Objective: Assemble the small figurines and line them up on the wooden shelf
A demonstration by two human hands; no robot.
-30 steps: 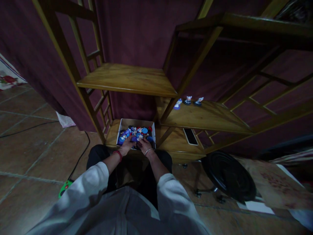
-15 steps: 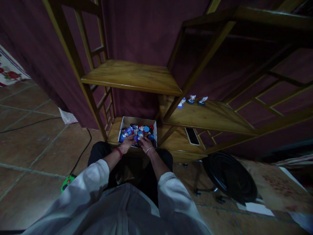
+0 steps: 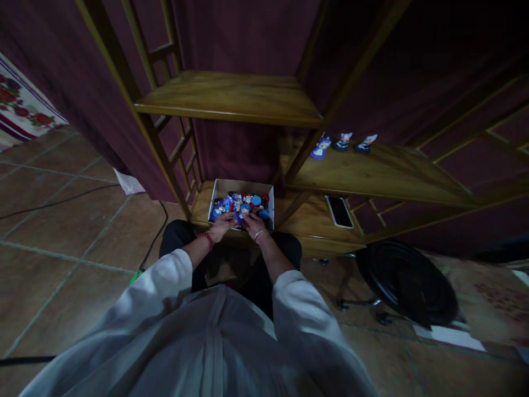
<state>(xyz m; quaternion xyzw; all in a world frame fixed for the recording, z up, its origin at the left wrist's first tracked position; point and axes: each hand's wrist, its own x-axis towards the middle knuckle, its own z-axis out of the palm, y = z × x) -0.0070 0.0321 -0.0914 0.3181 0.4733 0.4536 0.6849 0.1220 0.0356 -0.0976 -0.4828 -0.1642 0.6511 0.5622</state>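
I see open air over the box [image 3: 243, 186], near centre; the shelf [image 3: 231, 96] above roofs the gap behind. Toward the figures [image 3: 343, 142], right of centre, a post [image 3: 330, 113] slants across the way.

The left hand [image 3: 222, 225] and the right hand [image 3: 253, 223] together hold a small blue-purple figurine [image 3: 243, 211] at the near side of an open box [image 3: 243, 186] of colourful figurines [image 3: 226, 204]. On the shelf [image 3: 372, 173] to the right, three more figurines [image 3: 343, 143] are standing.

Box [image 3: 244, 186] on low shelf [image 3: 303, 223], figurine pile [image 3: 256, 200] inside; phone [image 3: 340, 212] right; 3 figurines [image 3: 342, 143] on higher right shelf [image 3: 380, 170].
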